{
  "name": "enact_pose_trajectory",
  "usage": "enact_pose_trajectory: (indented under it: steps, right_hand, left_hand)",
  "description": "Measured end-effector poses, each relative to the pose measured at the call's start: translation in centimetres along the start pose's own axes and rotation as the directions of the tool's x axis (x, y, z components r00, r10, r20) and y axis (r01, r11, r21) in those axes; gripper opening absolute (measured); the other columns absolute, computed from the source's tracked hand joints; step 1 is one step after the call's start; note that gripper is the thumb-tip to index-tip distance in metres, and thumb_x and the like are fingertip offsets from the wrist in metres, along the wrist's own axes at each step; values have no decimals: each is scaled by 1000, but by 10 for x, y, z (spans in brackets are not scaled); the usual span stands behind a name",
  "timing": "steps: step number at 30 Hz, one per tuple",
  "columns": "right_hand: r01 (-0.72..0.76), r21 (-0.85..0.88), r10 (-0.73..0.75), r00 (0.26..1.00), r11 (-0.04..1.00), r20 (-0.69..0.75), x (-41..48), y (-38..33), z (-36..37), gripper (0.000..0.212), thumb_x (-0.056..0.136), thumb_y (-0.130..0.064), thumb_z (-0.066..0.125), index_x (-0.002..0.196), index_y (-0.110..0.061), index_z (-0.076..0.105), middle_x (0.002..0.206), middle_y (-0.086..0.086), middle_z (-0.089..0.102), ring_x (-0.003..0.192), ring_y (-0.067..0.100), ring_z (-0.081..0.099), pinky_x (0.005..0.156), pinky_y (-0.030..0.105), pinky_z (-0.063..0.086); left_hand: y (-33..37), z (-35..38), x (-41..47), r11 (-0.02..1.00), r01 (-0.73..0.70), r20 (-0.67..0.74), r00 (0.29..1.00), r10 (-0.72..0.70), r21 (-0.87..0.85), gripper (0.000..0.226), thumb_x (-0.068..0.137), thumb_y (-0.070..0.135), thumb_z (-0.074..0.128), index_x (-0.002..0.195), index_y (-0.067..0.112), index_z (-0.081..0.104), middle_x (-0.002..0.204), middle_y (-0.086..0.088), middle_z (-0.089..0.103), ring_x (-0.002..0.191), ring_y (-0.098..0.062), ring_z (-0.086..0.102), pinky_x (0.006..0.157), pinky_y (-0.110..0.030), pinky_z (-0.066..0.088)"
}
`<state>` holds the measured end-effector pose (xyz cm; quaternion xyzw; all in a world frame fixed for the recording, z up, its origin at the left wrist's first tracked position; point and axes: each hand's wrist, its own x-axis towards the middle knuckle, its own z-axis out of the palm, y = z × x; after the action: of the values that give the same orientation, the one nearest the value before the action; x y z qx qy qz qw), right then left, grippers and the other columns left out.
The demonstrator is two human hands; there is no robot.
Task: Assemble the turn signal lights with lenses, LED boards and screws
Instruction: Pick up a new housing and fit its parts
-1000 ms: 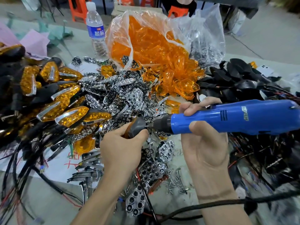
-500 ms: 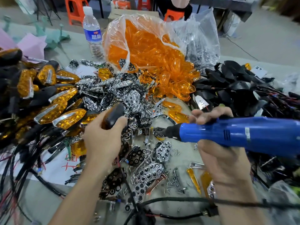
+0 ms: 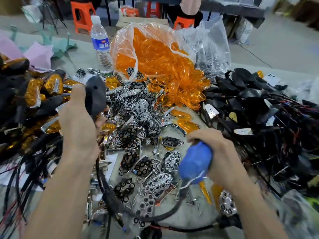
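While my left hand (image 3: pixel 77 121) clasps the black housing (image 3: pixel 95 94) and my right hand (image 3: pixel 219 152) wraps the screwdriver (image 3: pixel 195 163), I judge fastening done; setting it aside seems next.

A water bottle (image 3: pixel 100 44) stands near pink paper (image 3: pixel 40 53), orange stools (image 3: pixel 82 15) behind.

The left hand (image 3: pixel 77 121) carried the black housing (image 3: pixel 95 95) up and leftward, away from the blue screwdriver (image 3: pixel 195 163). The right hand (image 3: pixel 219 152) swung that screwdriver from level to steeply downward.
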<state>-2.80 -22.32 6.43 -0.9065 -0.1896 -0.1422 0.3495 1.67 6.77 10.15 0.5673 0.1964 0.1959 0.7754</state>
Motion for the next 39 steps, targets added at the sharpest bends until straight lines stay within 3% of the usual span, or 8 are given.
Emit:
enact_pose_trajectory:
  steps: [5,9,14,18,25,29,33,39]
  right_hand:
    - [148,-245,-56,936,958,349,-9,15,35,56,69,-1,84,114,-31,69,111,-16,67,117,7,52,122,18,7]
    - [190,-329,-30,900,925,436,-19,19,45,52,85,-7,71,127,-36,67,132,-19,64,136,11,45,125,22,-2]
    - [-291,43,282,949,956,144,-16,-6,28,83,69,19,55,125,-40,70,132,-25,64,122,-17,48,119,24,34]
    - [-380,704,358,915,600,189,9,-54,28,37,93,-10,65,119,-35,72,112,-6,79,105,11,73,84,30,62]
    - [-306,945,614,770,118,172,36,-66,42,20,104,-16,59,118,-4,66,104,18,79,88,31,77,79,41,65]
    - [-150,985,675,719,-82,165,64,-54,26,28,105,-19,60,118,6,58,99,26,75,85,35,77,73,43,63]
    - [-163,975,685,694,-150,222,82,-54,36,24,105,-19,60,117,1,55,89,30,73,71,35,76,77,49,64]
    - [-356,934,654,702,-19,281,81,-68,55,23,104,-19,61,114,2,59,95,23,75,79,34,75,68,42,64]
  left_hand:
    - [-1,9,-26,991,38,168,984,-59,126,23,83,51,59,69,44,77,80,13,73,79,-12,60,53,-21,44]
    - [-7,10,-40,976,59,451,880,-151,212,17,84,38,68,95,42,79,105,7,79,97,-11,70,86,-37,47]
    - [-22,23,-58,954,78,511,831,-222,288,31,85,14,79,104,38,73,108,8,75,100,-12,69,86,-24,50]
    - [-37,35,-72,880,-217,491,871,-21,423,49,76,10,88,107,40,68,102,14,74,90,-3,71,79,-18,54]
    - [-44,6,-67,581,-452,538,843,28,677,60,77,37,77,130,57,54,108,30,68,90,7,66,73,-21,54]
    - [-45,-25,-61,859,102,562,716,-413,501,25,99,4,64,111,21,77,93,-5,77,68,-18,70,65,-29,58]
    - [-36,-45,-58,915,304,729,559,-396,264,22,94,13,61,100,17,82,84,-5,72,75,-18,70,74,-33,57]
    - [-26,-37,-75,973,164,589,776,-227,159,18,93,-2,66,99,13,73,78,-6,74,70,-19,73,68,-27,60]
